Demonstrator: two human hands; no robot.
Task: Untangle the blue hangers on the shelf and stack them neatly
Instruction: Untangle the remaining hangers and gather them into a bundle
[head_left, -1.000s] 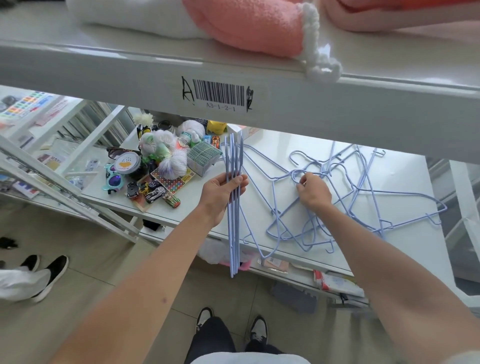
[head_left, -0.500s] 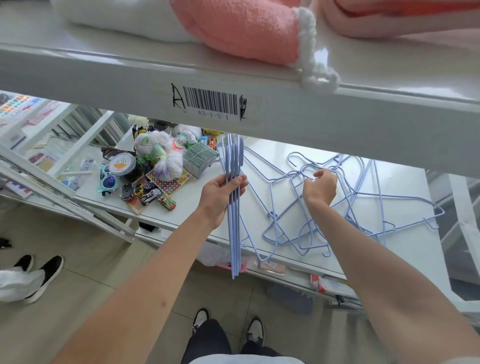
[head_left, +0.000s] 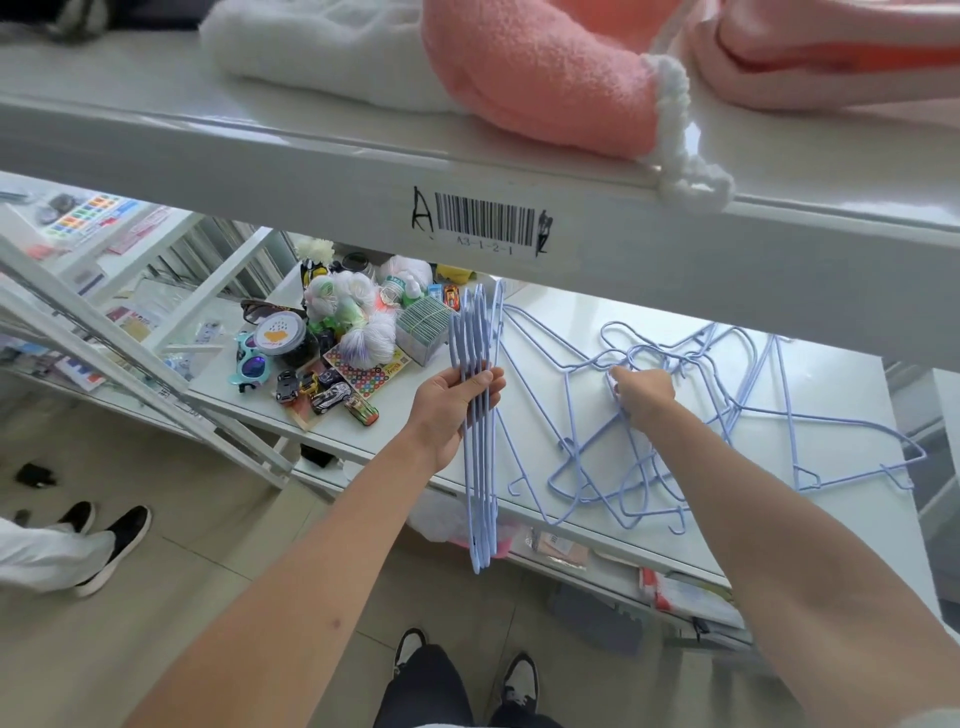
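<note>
On the white shelf (head_left: 597, 312) under the barcode label (head_left: 485, 221), I see the tangled blue hangers (head_left: 727, 415) spread flat over its right half, wires crossing one another, some hooks reaching the front edge. My left hand (head_left: 452, 405) is closed around a gathered bundle of hangers (head_left: 480, 431), held upright and edge-on at the front of that shelf; the bundle's top rises toward the barcode label, its lower end hangs past the shelf edge over the floor. My right hand (head_left: 641, 392) sits on the near-left part of the tangle, fingers pinched on a hanger wire close to a cluster of hooks; which single hanger it has, I cannot tell. Left of the bundle, same shelf: toy cars (head_left: 324, 395), sunglasses (head_left: 249, 361), a round lidded tub (head_left: 280, 332), netted bags (head_left: 363, 332) and a wrapped pack of cards (head_left: 423, 327). Above the barcode label, a pink towel (head_left: 545, 78) lies on the upper shelf (head_left: 208, 145). Below the shelf, my own shoes (head_left: 462, 665) show on the tiled floor; another person's black shoes (head_left: 111, 540) stand far left.
</note>
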